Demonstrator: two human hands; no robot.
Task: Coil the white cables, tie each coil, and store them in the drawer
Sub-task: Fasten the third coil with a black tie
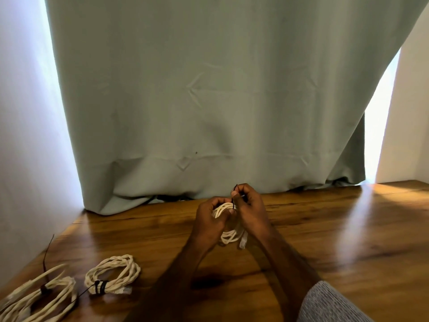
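Tying the third coil (228,223), I hold it just above the wooden table (325,228): my left hand (210,219) curls round the white loops while my right hand (249,205) pinches the thin black tie (235,190) at the coil's top. Two tied coils (112,274) (39,298) lie at the near left. Next, I reckon, the tie needs cinching tight; no drawer is in view

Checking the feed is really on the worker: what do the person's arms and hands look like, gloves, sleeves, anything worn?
Both hands, left hand and right hand, are bare: no gloves, rings or watch visible. The forearms are bare too. A grey, finely knit-textured sleeve covers the right upper arm; the left arm shows no sleeve in view.
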